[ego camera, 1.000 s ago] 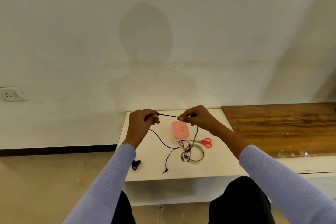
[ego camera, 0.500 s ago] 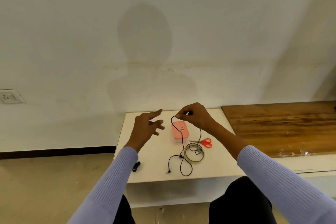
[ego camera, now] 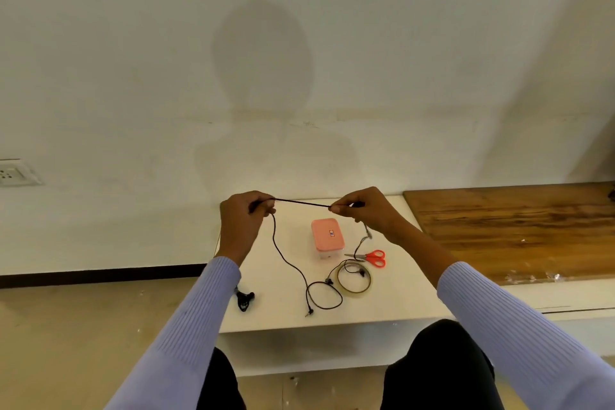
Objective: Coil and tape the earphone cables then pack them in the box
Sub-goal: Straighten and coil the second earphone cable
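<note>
Left hand point(ego camera: 244, 216) and right hand point(ego camera: 361, 208) pinch earphone cable point(ego camera: 301, 202) taut; risk: trailing slack snags tape roll point(ego camera: 354, 280), tangles.

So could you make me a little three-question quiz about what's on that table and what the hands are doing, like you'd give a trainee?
1. True or false: the lid of the pink box is off.
2. What does the stretch of black earphone cable run between?
A. the left hand and the right hand
B. the box and the red scissors
C. the tape roll and the wall
3. Fill in: part of the cable lies looped through the ring of the ____.

Key: 1 false, the box is closed. 2 A, each hand pinches it. 3 tape roll.
</note>
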